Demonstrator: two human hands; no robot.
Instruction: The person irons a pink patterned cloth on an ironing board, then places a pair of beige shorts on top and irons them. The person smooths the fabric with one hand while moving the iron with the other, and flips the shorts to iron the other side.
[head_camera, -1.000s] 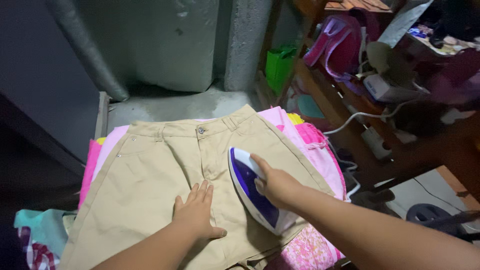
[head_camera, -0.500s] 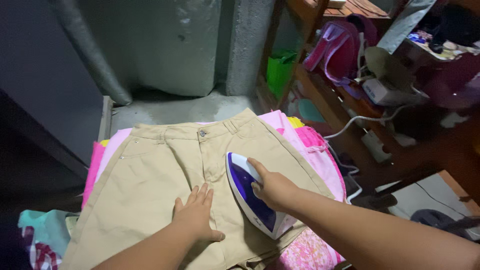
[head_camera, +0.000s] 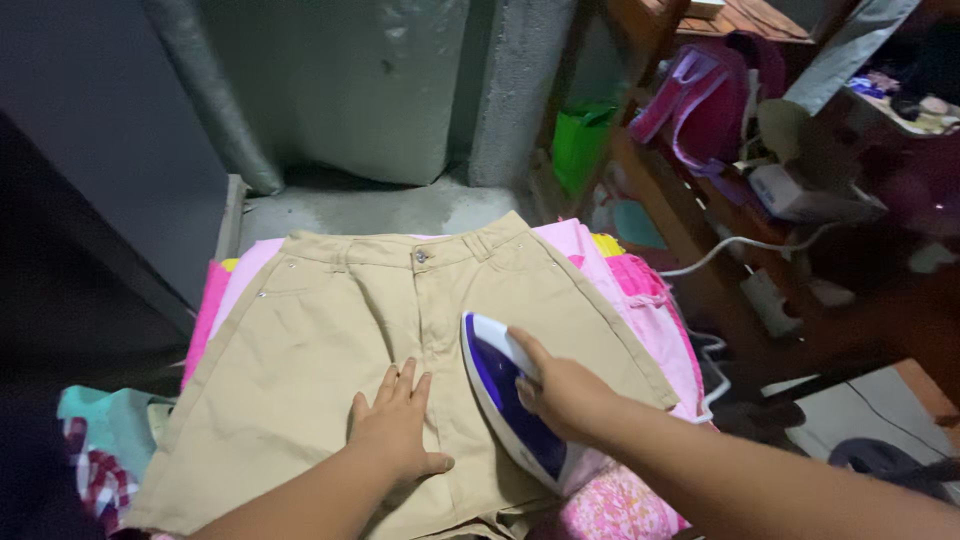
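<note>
Item: one pair of tan trousers (head_camera: 330, 340), laid front-up on a pile of pink cloth (head_camera: 640, 290) that covers the bench, waistband and button toward 12 o'clock, legs running off the bottom edge toward 6 o'clock. Left hand (head_camera: 395, 425): flat on the cloth just below the fly, fingers spread, palm pressing the fabric down; it pinches nothing. Right hand (head_camera: 565, 395): closed around the handle of a purple and white iron (head_camera: 505, 395), which lies soleplate-down on the trouser panel at 3 o'clock of the left hand, nose pointing to about 11 o'clock. Progress, judged from how the cloth lies: the upper front near the waistband and pockets looks mostly smooth, the panel under the iron is the one in hand, and the lower legs near 6 o'clock show bunching and appear untreated; whether the back has been pressed cannot be told. Surroundings: a white cord (head_camera: 740, 245) trails off at 2 o'clock toward a wooden shelf; a green bag (head_camera: 582, 140) stands at 1 o'clock; a pink backpack (head_camera: 705, 105) hangs beyond it; checked and teal clothes (head_camera: 95, 450) lie heaped at 8 o'clock; a grey concrete wall (head_camera: 380, 80) rises at 12 o'clock.
</note>
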